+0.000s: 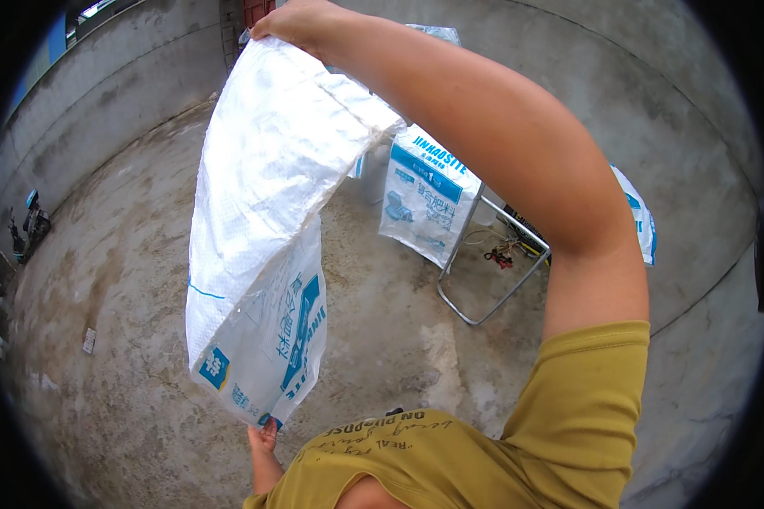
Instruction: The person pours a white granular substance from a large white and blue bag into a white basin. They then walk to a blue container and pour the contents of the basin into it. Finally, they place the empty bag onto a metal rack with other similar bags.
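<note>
A large white woven plastic sack (267, 172) with blue printing hangs stretched between my two hands. My right hand (293, 25), raised at the top of the view, grips one end of it. Low down near my shirt, my left hand (265, 436) pinches a corner at the other end. The near part of the sack shows its printed face, and the rest is bright plain white. Part of my right hand's fingers is cut off by the picture's edge.
Another printed sack (426, 194) hangs by a folding metal frame (474, 318), with cables and red clips (498, 257) behind. A further sack (640, 216) shows beyond my right arm. Concrete walls (675, 121) enclose the yard; a scooter (33, 226) stands far left.
</note>
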The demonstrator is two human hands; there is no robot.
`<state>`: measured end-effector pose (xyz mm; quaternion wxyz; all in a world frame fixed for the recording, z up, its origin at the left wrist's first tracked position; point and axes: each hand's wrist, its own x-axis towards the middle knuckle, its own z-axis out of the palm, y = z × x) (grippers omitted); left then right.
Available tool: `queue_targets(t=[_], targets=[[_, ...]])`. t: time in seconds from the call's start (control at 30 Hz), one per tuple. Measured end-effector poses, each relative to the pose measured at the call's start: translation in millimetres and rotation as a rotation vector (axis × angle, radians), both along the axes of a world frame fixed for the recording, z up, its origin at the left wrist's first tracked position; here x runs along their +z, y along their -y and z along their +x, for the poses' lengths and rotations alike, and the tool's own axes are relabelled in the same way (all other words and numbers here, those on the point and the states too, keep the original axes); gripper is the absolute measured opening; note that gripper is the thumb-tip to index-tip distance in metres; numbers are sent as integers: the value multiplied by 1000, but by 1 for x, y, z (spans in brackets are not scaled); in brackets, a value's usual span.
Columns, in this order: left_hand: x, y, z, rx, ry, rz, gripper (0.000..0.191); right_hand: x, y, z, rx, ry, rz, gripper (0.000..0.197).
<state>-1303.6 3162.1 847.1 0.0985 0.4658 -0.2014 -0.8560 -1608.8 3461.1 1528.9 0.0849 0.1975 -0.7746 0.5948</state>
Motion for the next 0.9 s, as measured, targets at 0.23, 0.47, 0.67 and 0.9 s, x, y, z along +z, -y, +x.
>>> queue_targets(t=[0.23, 0.47, 0.67, 0.9], targets=[[-52, 4, -11, -101, 203, 149, 23, 1, 18, 3, 102, -91, 9, 24], [-109, 0, -10, 170, -207, 185, 26, 6, 5, 7, 132, -204, 29, 20], [-79, -12, -26, 35, -175, 173, 29, 13, -7, 1, 85, -256, 56, 19], [-83, -40, -59, 199, 44, 137, 32, 40, -7, 33, 134, -282, 210, 18]])
